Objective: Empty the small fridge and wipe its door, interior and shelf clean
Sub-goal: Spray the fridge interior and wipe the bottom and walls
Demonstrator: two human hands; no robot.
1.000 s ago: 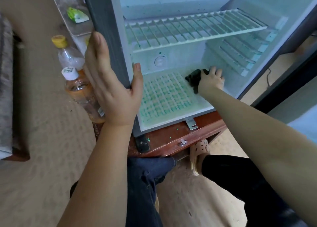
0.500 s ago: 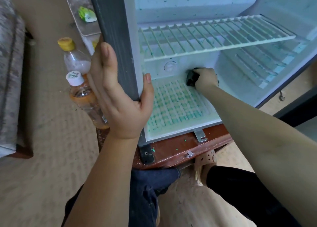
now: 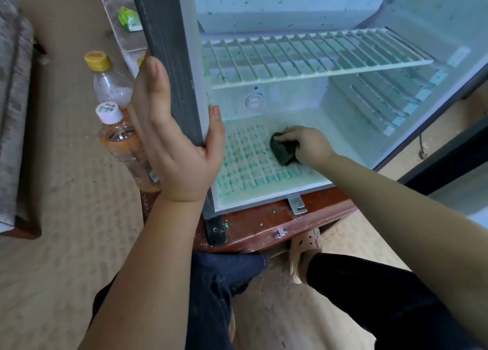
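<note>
The small fridge (image 3: pixel 277 9) stands open on a low red-brown table, its white inside flecked with green. A white wire shelf (image 3: pixel 311 59) spans the upper part. My left hand (image 3: pixel 174 149) grips the fridge's grey left wall edge (image 3: pixel 169 59), thumb inside, fingers outside. My right hand (image 3: pixel 309 145) is inside, pressing a dark crumpled cloth (image 3: pixel 282 149) onto the green-stained fridge floor (image 3: pixel 245 164).
Two plastic bottles stand left of the fridge on the table: a yellow-capped one (image 3: pixel 108 80) and a white-capped one with orange liquid (image 3: pixel 124 143). A green packet (image 3: pixel 129 19) lies on a tray behind. The red-brown table edge (image 3: pixel 264 228) is in front of my knees. A sofa (image 3: pixel 13 112) is at far left.
My right hand has slid the cloth from the back of the fridge floor forward toward the front. My left hand keeps its hold on the fridge wall.
</note>
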